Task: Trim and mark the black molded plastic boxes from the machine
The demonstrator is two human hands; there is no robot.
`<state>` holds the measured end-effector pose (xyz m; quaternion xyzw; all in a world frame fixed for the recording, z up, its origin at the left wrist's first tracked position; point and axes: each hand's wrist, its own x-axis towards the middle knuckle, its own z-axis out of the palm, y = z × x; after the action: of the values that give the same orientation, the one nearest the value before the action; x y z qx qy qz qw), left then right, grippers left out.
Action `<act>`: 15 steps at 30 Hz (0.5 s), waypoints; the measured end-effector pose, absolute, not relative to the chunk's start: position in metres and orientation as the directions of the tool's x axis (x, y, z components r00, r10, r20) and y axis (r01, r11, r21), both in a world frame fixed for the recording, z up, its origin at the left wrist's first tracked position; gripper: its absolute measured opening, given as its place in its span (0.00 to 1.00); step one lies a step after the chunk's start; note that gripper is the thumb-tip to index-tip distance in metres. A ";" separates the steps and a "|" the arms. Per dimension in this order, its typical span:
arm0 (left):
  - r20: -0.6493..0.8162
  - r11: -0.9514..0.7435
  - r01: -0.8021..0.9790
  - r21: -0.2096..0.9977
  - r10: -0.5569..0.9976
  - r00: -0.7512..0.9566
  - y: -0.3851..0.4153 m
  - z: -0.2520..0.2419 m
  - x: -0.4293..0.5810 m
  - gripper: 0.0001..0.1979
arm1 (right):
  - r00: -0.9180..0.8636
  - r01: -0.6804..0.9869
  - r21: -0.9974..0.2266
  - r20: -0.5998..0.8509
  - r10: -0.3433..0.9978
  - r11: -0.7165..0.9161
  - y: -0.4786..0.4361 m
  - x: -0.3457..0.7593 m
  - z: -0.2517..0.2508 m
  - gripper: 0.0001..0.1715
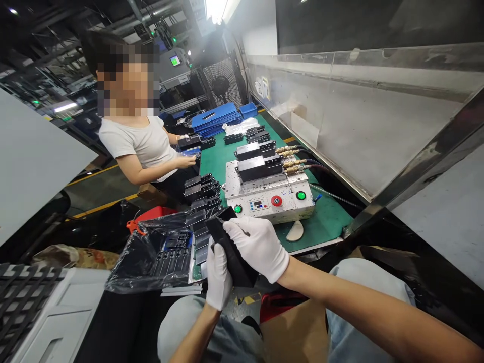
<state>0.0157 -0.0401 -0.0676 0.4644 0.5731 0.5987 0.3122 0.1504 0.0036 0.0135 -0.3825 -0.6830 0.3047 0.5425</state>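
Note:
A long black plastic housing [239, 259] is held tilted over my lap. My left hand [218, 277], in a white glove, wraps round its lower left side. My right hand [259, 247], also gloved, is closed at the upper part of the same housing; whether a small tool or part sits in those fingers I cannot make out. Just beyond my hands stands a white machine [270, 201] with push buttons and a small display. Two black housings, a nearer one [260, 168] and a farther one [255, 150], lie on top of it beside brass hose fittings [291, 166].
More black housings [200, 189] line the left side of the green tabletop [333, 219]. A plastic-lined bin [139, 257] with black parts stands at left. Blue trays [217, 118] are stacked at the back. A co-worker [138, 146] handles parts across the table. A clear panel [340, 111] borders the right.

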 end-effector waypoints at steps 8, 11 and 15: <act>0.305 -0.179 0.330 0.927 0.871 -0.384 -0.041 -0.066 0.017 0.35 | -0.084 0.136 -0.875 0.457 0.886 0.464 0.006 0.148 0.007 0.25; 0.295 -0.143 0.363 0.921 0.864 -0.408 -0.042 -0.070 0.015 0.39 | -0.095 0.092 -0.902 0.414 0.905 0.422 0.006 0.147 0.003 0.26; 0.260 -0.092 0.379 0.921 0.870 -0.419 -0.043 -0.072 0.013 0.42 | -0.094 0.065 -0.925 0.368 0.925 0.375 0.006 0.145 0.002 0.26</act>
<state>0.0126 -0.0428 -0.0720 0.4910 0.6359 0.5523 0.2223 0.1450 0.0055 0.0018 -0.3957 -0.6254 0.3948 0.5444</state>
